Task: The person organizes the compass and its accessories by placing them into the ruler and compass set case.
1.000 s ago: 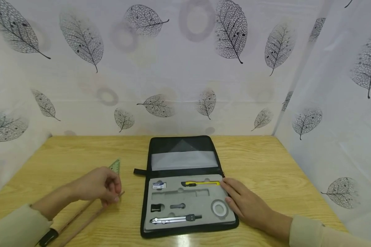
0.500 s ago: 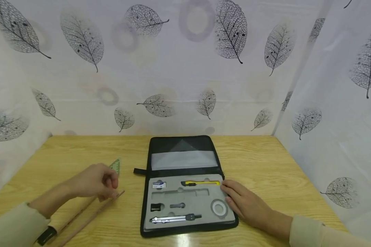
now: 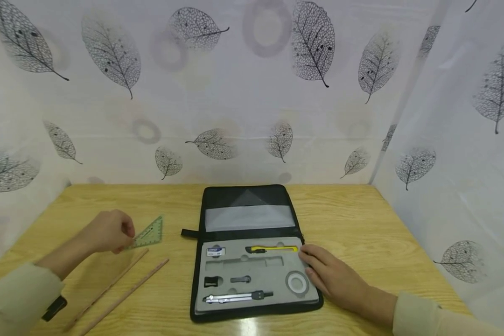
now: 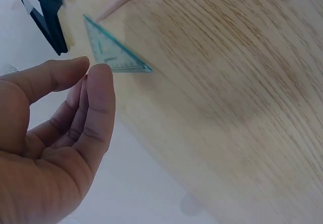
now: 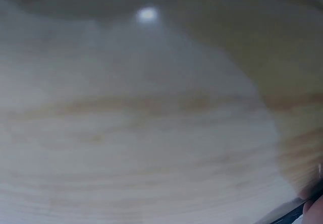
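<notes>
My left hand (image 3: 111,231), thumb and fingers loosely curled, is beside a green transparent set square (image 3: 150,234) on the table. In the left wrist view a gap shows between thumb and index finger, with the set square (image 4: 113,55) just past the fingertips. Two slim wooden sticks (image 3: 128,295) lie in front of that hand. At centre is an open black zip case (image 3: 195,298); my right hand (image 3: 340,280) rests its fingers on the case's right edge. Its grey insert holds a yellow utility knife (image 3: 273,249), a compass (image 3: 237,297), an eraser (image 3: 216,252) and a pencil sharpener (image 3: 211,281).
A white ring-shaped roll (image 3: 297,282) and a small grey piece (image 3: 240,279) also sit in the insert, beside a long vacant slot. A black object (image 3: 54,308) pokes out by the left sleeve. Leaf-print sheeting (image 3: 243,102) borders the wooden table (image 3: 344,210).
My left hand has moved left and away from me, from over the wooden sticks to the set square, uncovering more of both. My right hand stays at the case's edge.
</notes>
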`<state>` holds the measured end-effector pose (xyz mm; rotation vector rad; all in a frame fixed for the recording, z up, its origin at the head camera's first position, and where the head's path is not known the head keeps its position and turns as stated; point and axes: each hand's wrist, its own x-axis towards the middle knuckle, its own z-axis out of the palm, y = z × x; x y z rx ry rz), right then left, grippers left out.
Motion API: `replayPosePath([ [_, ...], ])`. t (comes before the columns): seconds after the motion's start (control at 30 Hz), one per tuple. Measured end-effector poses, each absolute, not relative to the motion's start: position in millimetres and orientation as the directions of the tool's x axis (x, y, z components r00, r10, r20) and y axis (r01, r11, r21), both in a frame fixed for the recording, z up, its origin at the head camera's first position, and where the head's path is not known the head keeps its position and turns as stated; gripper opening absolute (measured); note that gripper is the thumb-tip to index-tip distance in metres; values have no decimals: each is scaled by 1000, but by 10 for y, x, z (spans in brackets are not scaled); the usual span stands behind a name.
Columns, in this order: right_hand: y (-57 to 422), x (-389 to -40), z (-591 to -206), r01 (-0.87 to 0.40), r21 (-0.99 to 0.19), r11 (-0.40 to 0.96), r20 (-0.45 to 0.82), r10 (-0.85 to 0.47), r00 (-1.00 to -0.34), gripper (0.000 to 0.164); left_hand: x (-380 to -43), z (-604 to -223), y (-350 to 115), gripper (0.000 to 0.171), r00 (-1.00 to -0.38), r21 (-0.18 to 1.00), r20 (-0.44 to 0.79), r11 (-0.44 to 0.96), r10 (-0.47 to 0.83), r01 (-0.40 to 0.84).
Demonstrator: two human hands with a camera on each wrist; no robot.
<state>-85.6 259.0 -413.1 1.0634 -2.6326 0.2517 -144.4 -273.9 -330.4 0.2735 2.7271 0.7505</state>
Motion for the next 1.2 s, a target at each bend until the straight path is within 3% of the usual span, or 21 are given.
replayPosePath([
  [0.3, 2587, -841, -4138, -681, -54, 730, 317, -634, -705, 41, -1620, -3421, -2767, 5, -944, 470, -244, 878, 222, 85],
  [0.6, 2580, -849, -4160, -701, -66, 710, 348, -642, -683, 40, -1739, -3488, -2725, 12, -945, 445, -236, 890, 228, 103],
  [0.83, 2570, -840, -4136, -675, -70, 734, 307, -628, -715, 41, -1859, -3519, -2705, 16, -939, 449, -269, 890, 217, 77],
  [1.07, 2577, -847, -4147, -684, -71, 726, 326, -631, -703, 41, -1932, -3600, -2681, 38, -921, 467, -352, 884, 168, -17],
  [1.2, 2580, -851, -4160, -696, -84, 713, 336, -637, -694, 40, -1945, -3622, -2681, 39, -922, 464, -355, 885, 155, -30],
])
